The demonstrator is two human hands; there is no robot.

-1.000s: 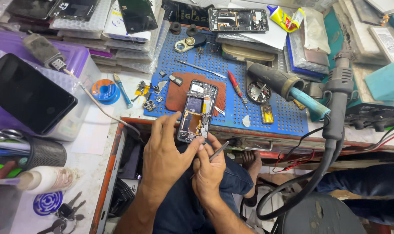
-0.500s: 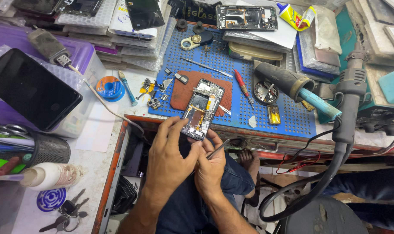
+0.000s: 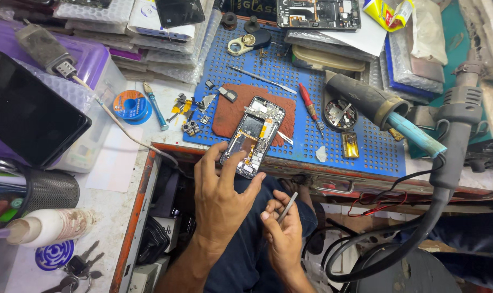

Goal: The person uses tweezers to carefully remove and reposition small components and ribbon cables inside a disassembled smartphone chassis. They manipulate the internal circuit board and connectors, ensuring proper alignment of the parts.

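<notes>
The left hand (image 3: pixel 219 201) reaches up over the front edge of the tabletop (image 3: pixel 121 163), its fingers spread and wrapped in a loose grip around the lower end of an opened phone (image 3: pixel 253 135), whose back is off so that the boards and cables inside show. The phone lies tilted, its lower end at the front edge of the blue perforated mat (image 3: pixel 355 97) and its upper end over a reddish-brown pad (image 3: pixel 230 111) on that mat. The right hand (image 3: pixel 281 230) sits lower, below the tabletop's front edge and above the person's lap, with a narrow pinching grip on thin metal tweezers (image 3: pixel 287 207) that point up toward the phone without touching it. On the mat, right of the phone, lie a red-handled screwdriver (image 3: pixel 307 103) and a small round dish of parts (image 3: pixel 339 113); small loose parts (image 3: pixel 189 111) are gathered near the mat's left edge. Off the mat toward the left side of the tabletop are a blue spool of wire (image 3: pixel 130 106) and a dark phone screen (image 3: pixel 27 111) resting on a purple-lidded box (image 3: pixel 97 65). A hot-air tool (image 3: pixel 365 100) with a black hose lies toward the right edge of the mat.
</notes>
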